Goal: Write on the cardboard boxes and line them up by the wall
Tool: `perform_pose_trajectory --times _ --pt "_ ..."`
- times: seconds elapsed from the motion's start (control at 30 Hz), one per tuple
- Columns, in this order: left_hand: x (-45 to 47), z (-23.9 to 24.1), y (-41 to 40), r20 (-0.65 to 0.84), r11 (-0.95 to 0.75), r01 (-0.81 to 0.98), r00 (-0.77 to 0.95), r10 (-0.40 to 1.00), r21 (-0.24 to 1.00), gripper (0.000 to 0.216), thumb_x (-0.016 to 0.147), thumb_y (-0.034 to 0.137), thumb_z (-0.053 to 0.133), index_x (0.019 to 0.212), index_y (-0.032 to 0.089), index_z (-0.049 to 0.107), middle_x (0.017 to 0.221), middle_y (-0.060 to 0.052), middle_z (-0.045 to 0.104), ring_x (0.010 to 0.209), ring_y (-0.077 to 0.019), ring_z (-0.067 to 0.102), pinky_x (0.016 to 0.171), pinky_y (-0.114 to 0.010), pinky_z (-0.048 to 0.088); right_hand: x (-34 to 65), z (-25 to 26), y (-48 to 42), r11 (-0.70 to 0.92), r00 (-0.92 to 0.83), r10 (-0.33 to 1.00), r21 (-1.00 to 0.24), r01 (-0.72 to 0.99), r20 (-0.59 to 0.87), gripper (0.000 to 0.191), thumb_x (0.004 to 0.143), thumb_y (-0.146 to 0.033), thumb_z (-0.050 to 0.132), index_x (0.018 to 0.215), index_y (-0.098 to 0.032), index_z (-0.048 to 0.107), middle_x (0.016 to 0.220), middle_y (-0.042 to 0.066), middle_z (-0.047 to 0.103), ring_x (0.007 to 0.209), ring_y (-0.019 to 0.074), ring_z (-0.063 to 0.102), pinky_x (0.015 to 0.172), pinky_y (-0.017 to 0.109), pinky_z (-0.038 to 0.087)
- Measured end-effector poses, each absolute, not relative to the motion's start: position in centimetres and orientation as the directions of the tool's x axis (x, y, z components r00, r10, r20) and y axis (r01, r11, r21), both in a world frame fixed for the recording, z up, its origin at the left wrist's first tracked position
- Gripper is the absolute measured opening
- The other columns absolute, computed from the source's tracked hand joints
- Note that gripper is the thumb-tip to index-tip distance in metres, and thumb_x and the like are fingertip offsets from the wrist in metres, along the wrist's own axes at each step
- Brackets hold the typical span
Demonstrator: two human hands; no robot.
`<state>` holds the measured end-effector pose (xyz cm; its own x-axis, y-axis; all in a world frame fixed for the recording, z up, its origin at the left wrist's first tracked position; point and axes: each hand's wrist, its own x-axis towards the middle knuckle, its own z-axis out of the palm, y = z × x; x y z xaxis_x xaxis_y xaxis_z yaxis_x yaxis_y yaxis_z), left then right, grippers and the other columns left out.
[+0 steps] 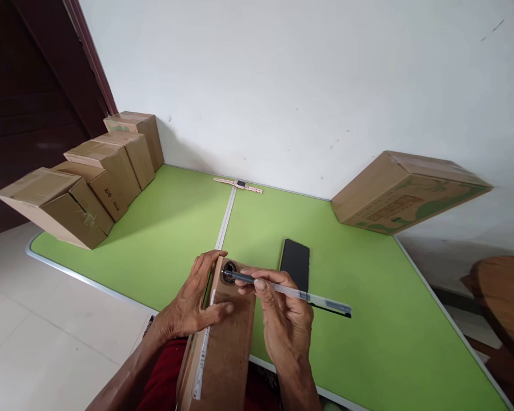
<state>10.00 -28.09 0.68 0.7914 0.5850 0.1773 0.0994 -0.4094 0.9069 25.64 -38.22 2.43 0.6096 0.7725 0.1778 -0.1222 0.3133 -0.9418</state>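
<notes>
A long brown cardboard box [227, 348] leans from my lap onto the near edge of the green table [368, 319]. My left hand [192, 302] grips its left side, thumb across the top face. My right hand [282, 319] pinches a clear pen [308, 297] with a dark cap. The pen's tip rests at a dark round hole [229, 273] in the box's far end.
A black phone [295, 264] lies flat just beyond the box. A pink wristwatch [239, 184] rests at the table's far edge by the wall. Several cardboard boxes [94, 177] are stacked at the far left. A larger box [402, 191] sits at the far right. A wooden chair [501, 302] stands to the right.
</notes>
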Motion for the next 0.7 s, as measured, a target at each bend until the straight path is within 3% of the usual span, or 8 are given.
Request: perform_pose_trajectory --times 0.33,0.53,0.63,0.7 --pt "9.8 0.3 -28.3 0.174 -0.379 0.089 0.777 0.605 0.921 0.08 0.094 0.037 0.067 0.162 0.024 0.029 0.161 -0.014 0.039 0.151 -0.0365 0.039 0.126 -0.055 0.035 27.3 2.0 -39.0 0.248 0.553 0.807 -0.969 0.001 0.207 0.023 0.1 -0.042 0.074 0.091 -0.021 0.077 0.084 0.005 0.08 0.067 0.0177 0.076 0.062 0.028 0.063" --pt "9.6 0.1 -28.2 0.141 -0.373 0.13 0.773 0.619 0.919 0.079 0.097 0.045 0.066 0.164 0.025 0.03 0.166 -0.015 0.036 0.156 -0.0395 0.032 0.13 -0.06 0.028 28.6 2.1 -38.6 0.266 0.626 0.752 -0.964 -0.003 0.206 0.029 0.098 -0.046 0.075 0.088 -0.019 0.073 0.073 0.004 0.076 0.062 0.0161 0.072 0.056 0.025 0.058" --pt "9.3 -0.4 -28.2 0.116 -0.348 0.144 0.771 0.627 0.927 0.08 0.099 0.052 0.063 0.166 0.026 0.027 0.172 -0.015 0.031 0.16 -0.0406 0.027 0.132 -0.063 0.023 30.1 2.4 -36.9 0.274 0.654 0.726 -0.962 0.006 0.211 0.035 0.098 -0.054 0.071 0.092 -0.019 0.068 0.083 0.005 0.076 0.07 0.0174 0.074 0.064 0.029 0.06" --pt "9.0 -0.7 -28.2 0.094 -0.327 0.16 0.762 0.641 0.932 0.08 0.1 0.056 0.061 0.167 0.029 0.027 0.175 -0.014 0.027 0.163 -0.0413 0.024 0.133 -0.064 0.021 31.9 2.5 -35.1 0.11 0.676 0.717 -0.985 0.132 0.171 0.043 0.107 -0.061 0.051 0.104 -0.02 0.063 0.095 0.007 0.076 0.076 0.0178 0.074 0.068 0.03 0.06"
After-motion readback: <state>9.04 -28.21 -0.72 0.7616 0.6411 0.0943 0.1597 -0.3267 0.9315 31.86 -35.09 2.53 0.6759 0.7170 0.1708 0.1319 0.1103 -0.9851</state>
